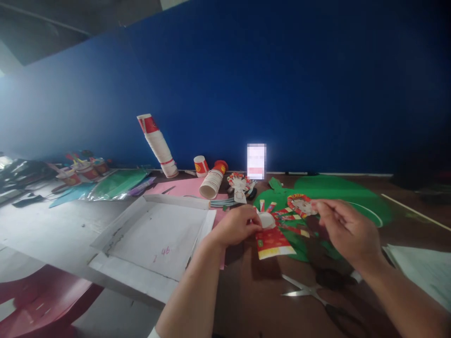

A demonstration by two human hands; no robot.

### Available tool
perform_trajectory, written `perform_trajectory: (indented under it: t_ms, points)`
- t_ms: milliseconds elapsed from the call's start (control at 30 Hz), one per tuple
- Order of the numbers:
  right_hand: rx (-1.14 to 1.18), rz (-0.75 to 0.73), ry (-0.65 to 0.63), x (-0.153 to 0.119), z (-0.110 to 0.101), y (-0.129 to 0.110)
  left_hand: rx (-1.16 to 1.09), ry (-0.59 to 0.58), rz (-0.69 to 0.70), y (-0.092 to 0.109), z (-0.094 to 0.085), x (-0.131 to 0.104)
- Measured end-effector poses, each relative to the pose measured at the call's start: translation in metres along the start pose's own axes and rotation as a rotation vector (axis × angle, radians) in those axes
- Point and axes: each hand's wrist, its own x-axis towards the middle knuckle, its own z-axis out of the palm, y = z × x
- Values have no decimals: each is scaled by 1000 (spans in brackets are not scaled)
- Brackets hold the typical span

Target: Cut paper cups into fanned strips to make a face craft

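My left hand (241, 225) pinches the edge of a cut red paper cup (275, 241), whose side is slit into strips spread outward around its white round base. In my right hand (347, 230), between thumb and fingers, is a paper figure (301, 205) with a red and yellow curled rim and a drawn face. It is held just right of the cut cup, above green paper (298, 251). Open scissors (305, 288) lie on the brown table below the hands. Behind the cut cup sits another paper figure (240, 185) with a red fringe and a white body.
A white box lid (158, 234) lies at left. Behind it are a leaning stack of cups (160, 148), a stack on its side (212, 182) and a single cup (200, 165). White papers (423, 270) and a thin stick (416, 211) lie at right, a red chair (49, 300) lower left.
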Motion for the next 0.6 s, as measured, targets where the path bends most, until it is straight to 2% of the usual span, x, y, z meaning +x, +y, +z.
perform_trajectory:
  t_ms: [100, 167, 233, 300, 433, 500, 600]
  points:
    - [15, 160, -40, 1, 0, -1, -233, 252, -55, 5, -3, 1]
    - [39, 237, -138, -1, 5, -1, -460, 405, -109, 10, 2, 4]
    - [108, 302, -261, -5, 12, -1, -731, 479, -151, 14, 11, 7]
    - [188, 357, -404, -8, 19, -3, -898, 504, -200, 16, 21, 10]
    - [386, 496, -637, -17, 27, -11, -1030, 526, -228, 20, 37, 11]
    - [562, 611, -697, -22, 28, -14, -1052, 555, -247, 23, 43, 11]
    - [920, 834, -703, -28, 29, -13, -1113, 549, -259, 26, 49, 12]
